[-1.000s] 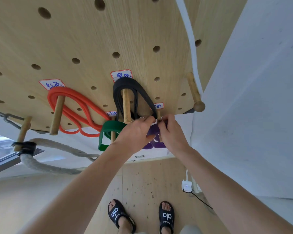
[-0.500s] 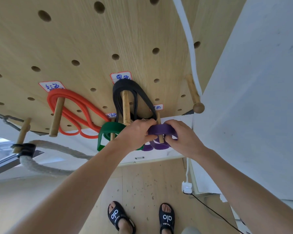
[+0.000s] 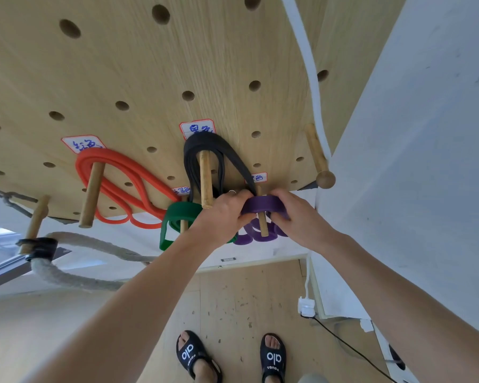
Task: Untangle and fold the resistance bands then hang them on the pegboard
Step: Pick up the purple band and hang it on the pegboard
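Two feet in black sandals are standing on the pale wooden floor, with a white plug sitting by the wall at the right. Above them both arms are reaching to the lower edge of the pegboard. The left hand and right hand are each pinching the purple band, which is looping over a wooden peg between them. Farther left along that edge, green band, black band and orange band are hanging on their own pegs.
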A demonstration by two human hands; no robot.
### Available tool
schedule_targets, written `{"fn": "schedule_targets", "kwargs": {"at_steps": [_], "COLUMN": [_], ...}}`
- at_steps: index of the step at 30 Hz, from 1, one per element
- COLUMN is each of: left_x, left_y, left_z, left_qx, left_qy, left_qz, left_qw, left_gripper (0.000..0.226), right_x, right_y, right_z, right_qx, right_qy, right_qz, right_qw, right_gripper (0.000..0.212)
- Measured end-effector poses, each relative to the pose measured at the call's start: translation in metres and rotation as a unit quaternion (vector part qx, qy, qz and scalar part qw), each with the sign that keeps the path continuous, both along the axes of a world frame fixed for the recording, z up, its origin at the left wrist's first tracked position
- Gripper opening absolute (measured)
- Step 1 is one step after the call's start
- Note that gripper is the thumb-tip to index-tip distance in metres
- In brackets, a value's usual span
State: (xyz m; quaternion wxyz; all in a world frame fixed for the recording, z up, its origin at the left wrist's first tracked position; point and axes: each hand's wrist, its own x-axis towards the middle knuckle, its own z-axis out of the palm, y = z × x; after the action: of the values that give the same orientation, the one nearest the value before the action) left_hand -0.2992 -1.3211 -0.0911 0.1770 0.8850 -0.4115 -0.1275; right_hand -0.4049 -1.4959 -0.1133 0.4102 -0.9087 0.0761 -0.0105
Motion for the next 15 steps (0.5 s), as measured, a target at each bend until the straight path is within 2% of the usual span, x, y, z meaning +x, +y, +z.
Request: {"fn": "schedule_targets", "kwargs": {"at_steps": [10, 15], "left_x": [-0.015, -0.016], "left_y": [0.011, 0.013], "left_z": [-0.017, -0.013], "left_qx": [-0.066, -0.050], "left_qy": [-0.052, -0.117], "left_qz": [0.057, 0.034], "left_qw": [0.995, 0.991], "left_gripper": [0.038, 0.027], "right_x": [0.000, 0.000], "right_y": [-0.004, -0.004], "right_z": [0.003, 0.003], "right_qx": [0.031, 0.074], "right_qy": [0.032, 0.038], "right_qz": [0.002, -0.022], "right_qw": [0.999, 0.996], "right_gripper": [0.020, 0.025]}}
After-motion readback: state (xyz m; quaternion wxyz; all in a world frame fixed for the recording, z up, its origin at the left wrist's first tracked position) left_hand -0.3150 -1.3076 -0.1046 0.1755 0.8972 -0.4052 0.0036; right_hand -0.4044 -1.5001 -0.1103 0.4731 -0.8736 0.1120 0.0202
